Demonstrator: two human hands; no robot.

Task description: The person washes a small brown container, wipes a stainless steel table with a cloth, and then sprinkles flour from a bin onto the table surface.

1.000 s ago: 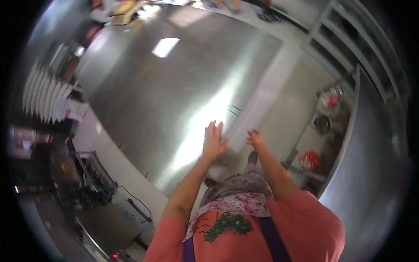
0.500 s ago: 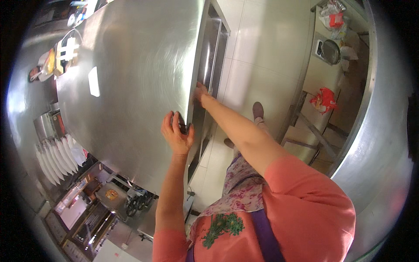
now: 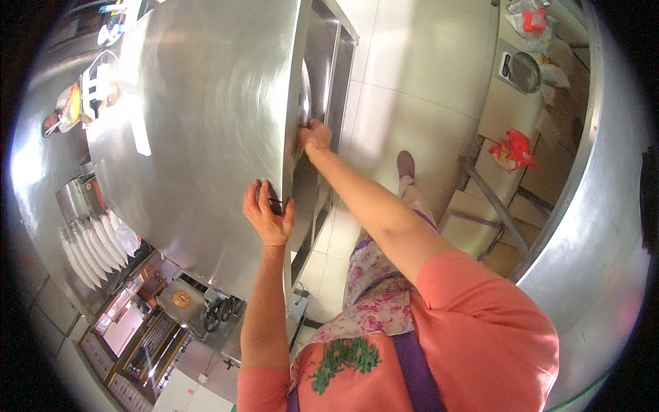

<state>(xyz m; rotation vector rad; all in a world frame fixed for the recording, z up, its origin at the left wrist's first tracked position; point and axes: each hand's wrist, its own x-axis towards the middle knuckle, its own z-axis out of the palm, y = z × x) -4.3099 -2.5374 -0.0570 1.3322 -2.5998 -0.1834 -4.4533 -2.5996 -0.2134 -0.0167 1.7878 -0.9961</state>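
My left hand [image 3: 266,216] is at the near edge of the steel table [image 3: 199,130], fingers bent over the top and thumb at the rim. Something small and dark shows between thumb and fingers, too unclear to name. Below the tabletop's right edge, my right hand [image 3: 316,136] reaches in toward the space underneath, its fingers curled and partly hidden. A shiny, rounded metal thing [image 3: 305,89] shows just beyond that hand, under the tabletop. What the right fingers hold is hidden.
White plates [image 3: 89,250] stand in a row at the left, near a steel container [image 3: 77,199]. Bagged goods [image 3: 68,106] lie farther back. Across the tiled floor [image 3: 398,62], a low shelf bears a scale with a round pan [image 3: 524,73] and a red bag [image 3: 513,150].
The view has shifted slightly, and the table edge now lies farther left. Beyond my right hand, a rounded shiny metal thing has come into sight under the tabletop. My left hand stays at the edge.
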